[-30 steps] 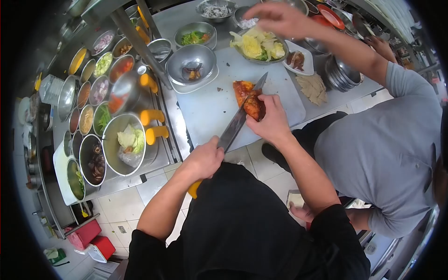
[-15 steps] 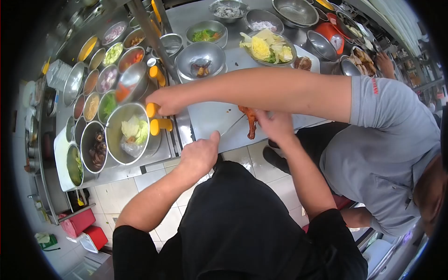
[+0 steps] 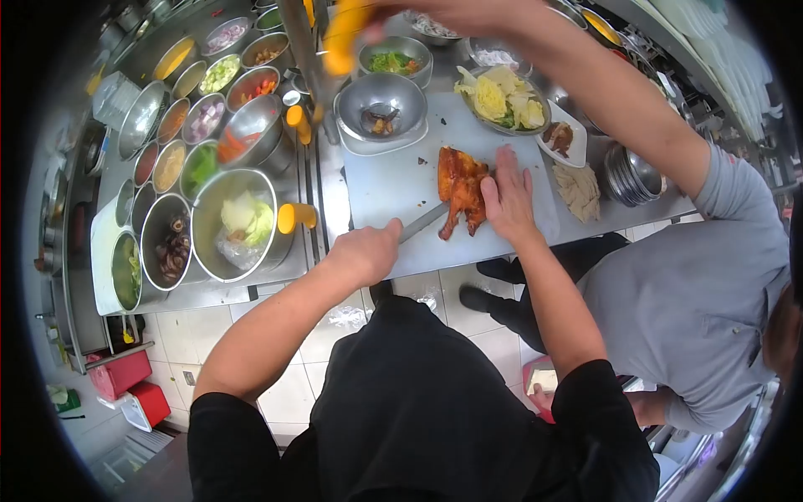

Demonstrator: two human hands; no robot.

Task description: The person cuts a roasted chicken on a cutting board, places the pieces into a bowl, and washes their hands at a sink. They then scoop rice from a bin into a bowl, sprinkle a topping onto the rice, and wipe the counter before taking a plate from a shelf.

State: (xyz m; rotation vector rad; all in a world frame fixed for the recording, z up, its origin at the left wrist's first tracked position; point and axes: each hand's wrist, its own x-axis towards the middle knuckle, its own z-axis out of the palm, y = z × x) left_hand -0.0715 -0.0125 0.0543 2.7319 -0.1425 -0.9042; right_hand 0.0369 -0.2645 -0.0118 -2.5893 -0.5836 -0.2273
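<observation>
My left hand [image 3: 365,253] is closed round the handle of a knife [image 3: 425,222], its blade pointing up and right over the white cutting board [image 3: 381,194]. The tip of the blade reaches the left side of a browned, roasted piece of poultry [image 3: 462,191] on the board. Against the right side of that meat lies my right hand [image 3: 510,197], palm down with fingers stretched out. Small dark crumbs dot the board near the meat.
A co-worker's arm [image 3: 585,71] crosses the top right, its hand on a blurred yellow-topped bottle [image 3: 345,35]. Steel bowls [image 3: 381,100], a lettuce bowl [image 3: 502,99], a white dish [image 3: 562,138], a cloth [image 3: 576,192] and ingredient containers [image 3: 242,226] surround the board.
The co-worker's arm has lifted up and away from the board, carrying a yellow-topped bottle. More of the meat shows. My right hand now lies flat beside it.
</observation>
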